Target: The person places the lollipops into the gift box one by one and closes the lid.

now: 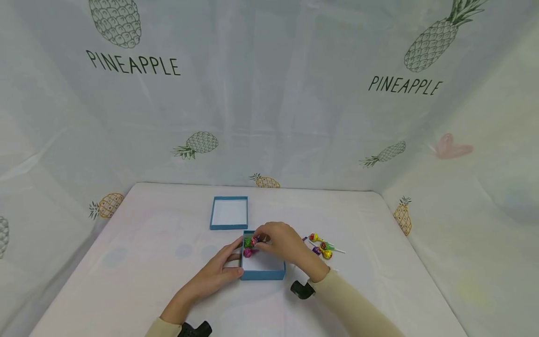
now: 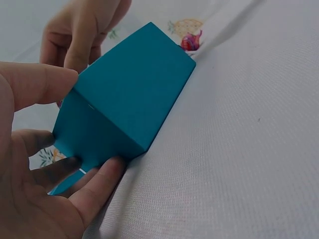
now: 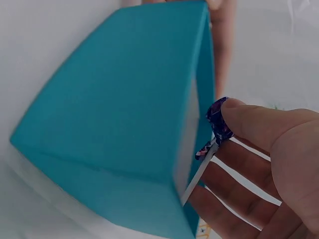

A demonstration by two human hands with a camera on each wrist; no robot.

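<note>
A blue box (image 1: 263, 275) with a white inside stands open on the table. My left hand (image 1: 215, 271) rests against its left side, fingers stretched along the wall and thumb at the near corner. Over the box, my right hand (image 1: 278, 241) pinches a lollipop (image 3: 219, 119) in a dark purple-blue wrapper between thumb and fingers, its white stick pointing down by the rim in the right wrist view. A green lollipop (image 1: 247, 242) and a magenta lollipop (image 1: 247, 252) lie at the box's left side, partly hidden by the right fingers.
Behind the box lies a shallow blue lid (image 1: 229, 227), white inside facing up. To the right are several loose lollipops, among them a yellow one (image 1: 327, 254), a green one (image 1: 324, 245) and a purple one (image 1: 316, 251). A pineapple-print curtain (image 1: 269, 103) hangs behind the table.
</note>
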